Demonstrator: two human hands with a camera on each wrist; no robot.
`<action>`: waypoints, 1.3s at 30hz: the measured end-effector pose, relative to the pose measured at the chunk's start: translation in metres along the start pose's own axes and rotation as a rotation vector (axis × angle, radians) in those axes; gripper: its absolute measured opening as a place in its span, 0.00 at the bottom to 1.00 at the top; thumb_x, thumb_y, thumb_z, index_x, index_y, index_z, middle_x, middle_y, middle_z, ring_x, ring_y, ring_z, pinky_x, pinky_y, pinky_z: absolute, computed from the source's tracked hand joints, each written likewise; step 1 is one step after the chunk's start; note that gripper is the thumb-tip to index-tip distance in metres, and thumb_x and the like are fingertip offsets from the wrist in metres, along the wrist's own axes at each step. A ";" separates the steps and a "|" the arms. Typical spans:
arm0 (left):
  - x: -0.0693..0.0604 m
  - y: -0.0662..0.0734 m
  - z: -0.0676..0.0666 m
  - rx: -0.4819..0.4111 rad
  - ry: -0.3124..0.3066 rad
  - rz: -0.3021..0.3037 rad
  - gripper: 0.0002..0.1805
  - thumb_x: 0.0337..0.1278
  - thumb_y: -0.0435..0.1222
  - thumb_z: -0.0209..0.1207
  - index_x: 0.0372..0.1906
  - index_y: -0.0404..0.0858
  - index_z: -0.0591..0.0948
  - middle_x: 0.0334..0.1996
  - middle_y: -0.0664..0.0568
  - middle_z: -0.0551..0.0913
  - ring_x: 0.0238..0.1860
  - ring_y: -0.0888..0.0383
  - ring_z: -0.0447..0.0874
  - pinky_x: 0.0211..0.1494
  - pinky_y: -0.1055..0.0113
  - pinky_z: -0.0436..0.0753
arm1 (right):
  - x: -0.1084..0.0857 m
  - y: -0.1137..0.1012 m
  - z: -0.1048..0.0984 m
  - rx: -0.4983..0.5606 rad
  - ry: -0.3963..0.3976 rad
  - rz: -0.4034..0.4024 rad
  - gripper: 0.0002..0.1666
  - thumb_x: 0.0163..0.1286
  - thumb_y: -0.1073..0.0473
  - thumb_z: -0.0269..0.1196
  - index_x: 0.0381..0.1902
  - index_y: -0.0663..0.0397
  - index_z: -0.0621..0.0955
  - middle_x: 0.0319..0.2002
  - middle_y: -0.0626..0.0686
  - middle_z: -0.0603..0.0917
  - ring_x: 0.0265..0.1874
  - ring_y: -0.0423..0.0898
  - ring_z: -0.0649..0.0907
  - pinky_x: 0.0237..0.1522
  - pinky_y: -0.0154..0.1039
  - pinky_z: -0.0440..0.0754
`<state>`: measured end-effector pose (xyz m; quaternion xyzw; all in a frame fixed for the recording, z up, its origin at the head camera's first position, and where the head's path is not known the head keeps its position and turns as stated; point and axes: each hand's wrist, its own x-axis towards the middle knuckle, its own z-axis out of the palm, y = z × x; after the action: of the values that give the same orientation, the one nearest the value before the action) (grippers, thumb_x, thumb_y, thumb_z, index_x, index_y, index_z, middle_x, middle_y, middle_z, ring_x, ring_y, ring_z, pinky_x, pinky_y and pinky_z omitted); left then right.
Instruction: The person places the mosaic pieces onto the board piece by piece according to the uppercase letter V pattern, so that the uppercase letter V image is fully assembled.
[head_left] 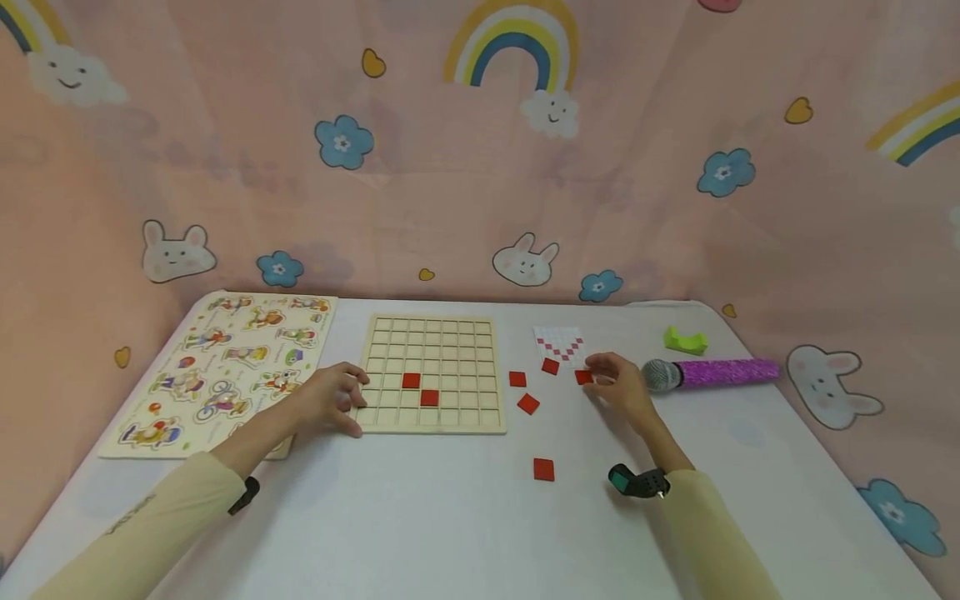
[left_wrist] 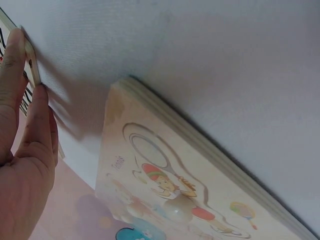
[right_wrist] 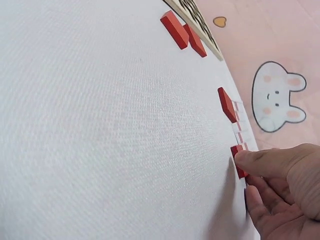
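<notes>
Nearest in my head view, one loose red tile lies flat on the white, woven-looking tabletop. Along the table's left edge I see a picture puzzle board, flat printed figures set into its surface. Right of it lies a pale wooden grid board divided into shallow square cells; two tiles sit in diagonally adjoining cells nearer its front edge. My left hand has thumb and fingers apart, tips touching that board's left edge by its front corner. Past its right edge lie three smooth, square, thick tiles, also loose. My right hand pinches another, the gripped tile, beside a white pattern card. Toward the table's right edge lies a glittery purple microphone, its head ball-shaped and grey; behind it, near the far right corner, a lime-green notched block. Pink printed cloth hangs beyond.
</notes>
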<state>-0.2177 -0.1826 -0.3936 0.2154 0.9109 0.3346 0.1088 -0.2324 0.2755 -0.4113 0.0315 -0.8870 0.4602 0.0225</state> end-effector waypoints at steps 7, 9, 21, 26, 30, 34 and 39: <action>0.002 -0.001 0.000 0.024 0.006 -0.018 0.14 0.28 0.29 0.77 0.23 0.37 0.82 0.53 0.41 0.75 0.45 0.49 0.74 0.45 0.62 0.72 | -0.003 0.004 -0.001 0.023 -0.046 -0.012 0.24 0.62 0.71 0.64 0.55 0.70 0.73 0.53 0.67 0.78 0.53 0.59 0.78 0.53 0.37 0.76; 0.002 0.000 0.001 0.018 0.004 -0.010 0.14 0.28 0.29 0.77 0.23 0.37 0.81 0.53 0.40 0.75 0.45 0.48 0.75 0.44 0.63 0.74 | -0.004 0.005 -0.002 0.026 -0.054 -0.013 0.23 0.62 0.71 0.64 0.55 0.71 0.73 0.52 0.68 0.78 0.53 0.60 0.78 0.52 0.34 0.76; 0.001 0.000 0.001 0.028 0.010 -0.008 0.14 0.29 0.29 0.77 0.24 0.37 0.82 0.53 0.40 0.75 0.50 0.45 0.74 0.49 0.59 0.75 | -0.007 0.004 -0.008 0.008 -0.084 0.001 0.21 0.62 0.69 0.64 0.53 0.70 0.76 0.49 0.67 0.80 0.47 0.58 0.81 0.47 0.28 0.77; 0.000 0.001 0.001 0.028 0.012 -0.006 0.14 0.28 0.30 0.77 0.23 0.37 0.82 0.52 0.41 0.76 0.50 0.45 0.74 0.50 0.58 0.75 | -0.007 0.004 -0.007 0.018 -0.083 0.022 0.23 0.62 0.68 0.65 0.55 0.70 0.75 0.50 0.67 0.80 0.49 0.58 0.82 0.50 0.32 0.77; -0.001 0.001 0.001 0.030 0.017 0.017 0.14 0.29 0.30 0.77 0.23 0.37 0.81 0.52 0.40 0.76 0.52 0.43 0.74 0.52 0.54 0.74 | -0.008 0.001 -0.005 0.053 -0.071 0.064 0.24 0.63 0.67 0.65 0.56 0.70 0.75 0.51 0.67 0.80 0.51 0.58 0.81 0.50 0.33 0.77; -0.002 -0.001 0.001 0.016 0.016 0.024 0.14 0.29 0.31 0.77 0.23 0.37 0.81 0.53 0.41 0.76 0.55 0.41 0.72 0.55 0.52 0.72 | -0.010 -0.007 -0.003 0.066 -0.049 0.114 0.24 0.63 0.65 0.65 0.56 0.68 0.75 0.52 0.65 0.81 0.53 0.57 0.80 0.51 0.34 0.77; -0.002 -0.001 0.001 0.006 0.016 0.011 0.14 0.29 0.30 0.77 0.22 0.37 0.80 0.53 0.41 0.75 0.56 0.41 0.71 0.56 0.51 0.72 | -0.010 -0.018 -0.001 0.082 -0.027 0.135 0.24 0.63 0.65 0.65 0.56 0.68 0.76 0.52 0.65 0.81 0.54 0.57 0.79 0.53 0.37 0.76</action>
<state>-0.2166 -0.1838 -0.3951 0.2181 0.9116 0.3342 0.0992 -0.2211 0.2664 -0.3962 -0.0216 -0.8677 0.4962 -0.0217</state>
